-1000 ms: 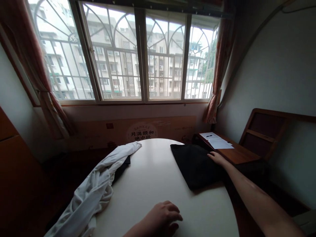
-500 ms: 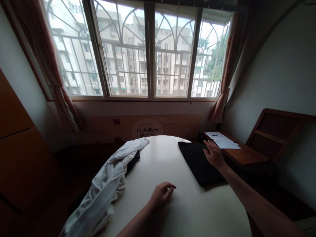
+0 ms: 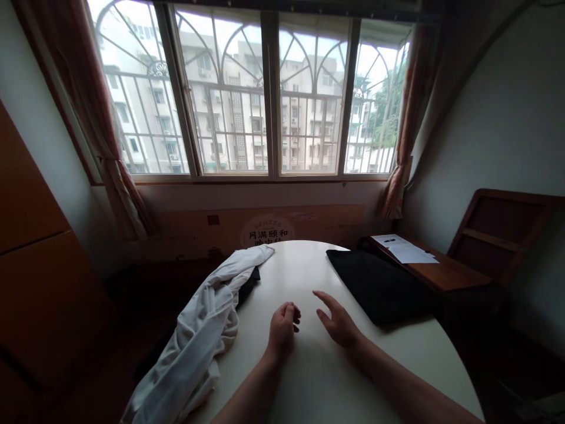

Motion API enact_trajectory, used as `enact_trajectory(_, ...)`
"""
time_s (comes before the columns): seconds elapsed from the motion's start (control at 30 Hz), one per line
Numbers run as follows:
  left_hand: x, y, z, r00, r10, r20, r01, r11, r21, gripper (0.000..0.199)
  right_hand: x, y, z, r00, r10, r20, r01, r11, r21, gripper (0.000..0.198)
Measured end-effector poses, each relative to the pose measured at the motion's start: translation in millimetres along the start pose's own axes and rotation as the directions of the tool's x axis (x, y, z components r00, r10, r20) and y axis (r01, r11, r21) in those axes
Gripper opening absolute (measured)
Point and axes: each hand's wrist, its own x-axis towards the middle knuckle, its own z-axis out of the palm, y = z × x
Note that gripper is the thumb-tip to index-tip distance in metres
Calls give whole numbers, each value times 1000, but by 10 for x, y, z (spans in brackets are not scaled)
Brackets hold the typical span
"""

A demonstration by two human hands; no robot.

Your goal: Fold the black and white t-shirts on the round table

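Note:
My left hand [image 3: 282,328] is over the middle of the white round table [image 3: 304,268], its fingers curled into a loose fist with nothing showing in them. Just to its right, my right hand [image 3: 339,321] is open, thumb and fingers apart, holding nothing. A folded black cloth [image 3: 382,287], perhaps a garment, lies flat on the table's right side, beyond the right hand and apart from it. Along the left edge is a rumpled heap of pale grey-white fabric [image 3: 200,333]. A dark piece of cloth [image 3: 248,287] pokes out from under that heap.
On the right, a wooden bench or chair seat [image 3: 463,274] holds white paper sheets [image 3: 408,250] with a dark pen-like item [image 3: 390,240]. A long printed box [image 3: 318,221] stands behind the table under the window. An orange-brown cabinet [image 3: 30,282] is at the left.
My right hand has left the black cloth and come in leftward over the table's middle. My left hand has moved slightly away from me, its fingers curled. The view has shifted a little.

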Motion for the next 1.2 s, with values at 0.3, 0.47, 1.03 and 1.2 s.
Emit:
enact_trajectory(0.3,-44,-13,21,999,1,-33,-2,999,-49,64,-119,-102,-25,989,-38,143,58,989,-139,59)
enact_trajectory(0.47,-30,47,-5,999,34,-31,-34,999,4,64,-124,-124,5,991,-47,122,58,994,-88,61)
enact_trajectory(1.03,-118,7,119,964,53,261,-95,984,149,66,-98,-260,56,954,-3,301,-53,983,178,54)
enact_trajectory(1.2,-190,62,155,908,-67,414,0,987,160,75,-143,-246,83,884,6,468,-168,937,306,82)
